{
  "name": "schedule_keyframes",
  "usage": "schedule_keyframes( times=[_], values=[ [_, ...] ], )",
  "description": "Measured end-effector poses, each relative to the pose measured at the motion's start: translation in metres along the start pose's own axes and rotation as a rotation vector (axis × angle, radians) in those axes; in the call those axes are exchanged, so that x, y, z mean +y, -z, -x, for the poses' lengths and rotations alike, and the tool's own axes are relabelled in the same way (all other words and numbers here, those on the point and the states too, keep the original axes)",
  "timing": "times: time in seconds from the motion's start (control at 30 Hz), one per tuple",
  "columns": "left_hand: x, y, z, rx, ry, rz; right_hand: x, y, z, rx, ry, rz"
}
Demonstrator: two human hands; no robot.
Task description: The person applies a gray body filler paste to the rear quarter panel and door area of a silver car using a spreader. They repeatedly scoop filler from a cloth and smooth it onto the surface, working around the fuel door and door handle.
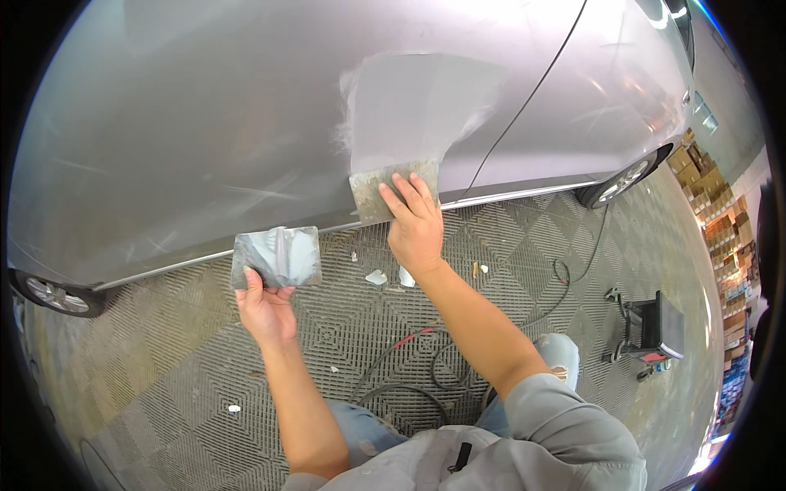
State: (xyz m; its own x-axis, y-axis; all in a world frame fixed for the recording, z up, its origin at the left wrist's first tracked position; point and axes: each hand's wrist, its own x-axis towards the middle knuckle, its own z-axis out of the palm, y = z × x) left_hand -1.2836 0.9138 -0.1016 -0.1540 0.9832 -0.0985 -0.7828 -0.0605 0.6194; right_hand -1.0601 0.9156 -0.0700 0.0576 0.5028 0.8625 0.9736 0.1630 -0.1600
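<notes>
A broad patch of pale grey filler (409, 102) covers part of the silver car door (237, 106) in front of me. My right hand (417, 229) grips a flat, stained metal spreader (372, 190), its fingers spread over the face. The spreader's far edge lies at the lower end of the patch. Lower and to the left, my left hand (268, 315) holds a second metal plate (242, 266) by its near edge, thumb on top. Light grey filler paste (299, 255) is smeared across that plate.
Beneath me is a slatted floor mat (327, 368) with white scraps (376, 277) near the car. A dark hose (409, 389) curls by my legs. To the right stands a black wheeled stool (667, 323). Cardboard boxes (704, 184) are stacked at far right.
</notes>
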Motion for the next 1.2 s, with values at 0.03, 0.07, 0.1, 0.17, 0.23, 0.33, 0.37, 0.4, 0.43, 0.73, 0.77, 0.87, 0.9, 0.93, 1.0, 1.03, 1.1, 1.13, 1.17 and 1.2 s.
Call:
schedule_keyframes(
  times=[0.03,0.07,0.1,0.17,0.23,0.33,0.37,0.4,0.43,0.73,0.77,0.87,0.9,0.93,1.0,1.03,1.1,1.13,1.17,1.2],
  values=[
    [0.0,-0.001,0.0,-0.012,-0.003,0.011,-0.001,0.007,-0.003,0.033,0.005,0.01],
    [-0.001,-0.003,0.001,0.009,-0.005,0.01,-0.003,0.013,-0.01,0.147,0.049,-0.005],
    [-0.001,-0.004,0.002,-0.011,-0.015,0.017,-0.004,0.021,-0.021,0.159,0.039,-0.016],
    [-0.003,-0.007,0.003,-0.016,0.0,0.014,-0.006,0.029,-0.051,0.227,0.081,-0.018],
    [-0.005,-0.01,0.003,-0.035,0.009,0.002,-0.008,0.03,-0.079,0.291,0.119,-0.01],
    [-0.008,-0.013,0.005,-0.023,0.014,-0.019,-0.006,0.022,-0.096,0.322,0.155,-0.004],
    [-0.008,-0.014,0.006,-0.031,0.014,-0.017,-0.003,0.016,-0.094,0.322,0.156,-0.015],
    [-0.009,-0.014,0.006,-0.058,0.006,-0.015,0.001,0.01,-0.089,0.302,0.142,-0.019],
    [-0.009,-0.014,0.007,-0.031,0.013,-0.015,0.004,0.005,-0.077,0.259,0.133,-0.014],
    [-0.006,-0.017,0.012,-0.046,0.027,-0.011,0.004,0.003,0.002,0.062,0.011,-0.073],
    [-0.007,-0.018,0.013,-0.033,0.026,-0.013,0.003,0.013,-0.004,0.087,0.017,-0.064],
    [-0.008,-0.02,0.014,-0.028,0.034,-0.026,0.007,0.033,-0.045,0.235,0.053,-0.019],
    [-0.009,-0.019,0.014,-0.008,0.043,-0.055,0.008,0.037,-0.059,0.301,0.09,-0.018],
    [-0.009,-0.019,0.013,-0.036,0.046,-0.032,0.01,0.039,-0.075,0.338,0.111,-0.007],
    [-0.01,-0.018,0.013,-0.011,0.062,-0.045,0.01,0.038,-0.094,0.359,0.126,0.01],
    [-0.011,-0.017,0.012,-0.037,0.051,-0.022,0.011,0.034,-0.099,0.344,0.117,0.019],
    [-0.013,-0.015,0.012,-0.054,0.039,-0.017,0.015,0.024,-0.098,0.318,0.1,0.019],
    [-0.013,-0.015,0.011,-0.045,0.047,-0.019,0.017,0.018,-0.092,0.331,0.117,-0.008],
    [-0.013,-0.014,0.011,-0.056,0.05,-0.023,0.02,0.012,-0.082,0.314,0.114,-0.024],
    [-0.013,-0.013,0.011,-0.063,0.053,-0.036,0.023,0.007,-0.069,0.264,0.088,-0.025]
  ],
)
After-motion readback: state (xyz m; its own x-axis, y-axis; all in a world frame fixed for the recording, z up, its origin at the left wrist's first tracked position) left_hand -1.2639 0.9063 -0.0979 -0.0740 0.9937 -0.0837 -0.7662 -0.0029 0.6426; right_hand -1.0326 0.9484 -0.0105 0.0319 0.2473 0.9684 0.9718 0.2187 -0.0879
